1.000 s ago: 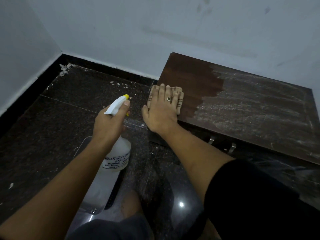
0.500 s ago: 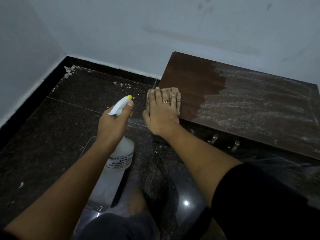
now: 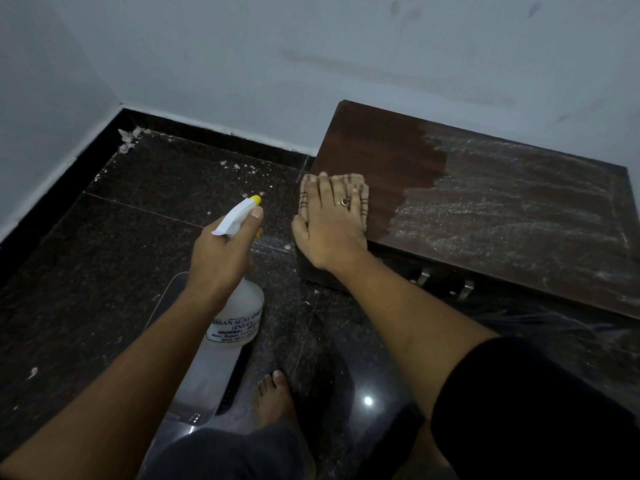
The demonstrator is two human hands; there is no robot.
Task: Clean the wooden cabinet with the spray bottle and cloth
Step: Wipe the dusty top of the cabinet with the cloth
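Holding the bottle (image 3: 239,306) by its neck, the left hand (image 3: 221,258) has its grip curled tight round it, with one finger lying along the white spray head. The bottle is clear plastic, round and smooth, and it hangs above the dark shiny floor (image 3: 104,271). It looks light and maybe slippery when wet, so the thin neck is the best place to hold it.

Next comes the right hand (image 3: 329,230). Its grip is open and flat, fingers straight, pressing the cloth (image 3: 360,183) down on the left front corner of the cabinet (image 3: 381,143). The cloth is soft and tan with dark lines, folded into a pad. It will likely bunch up unless a flat palm keeps it spread.

The cabinet top is hard, flat, brown wood. Its left part looks dark and clean. The rest, to the right, has pale dusty streaks (image 3: 519,220). Two metal handles (image 3: 464,289) stick out under the front edge.
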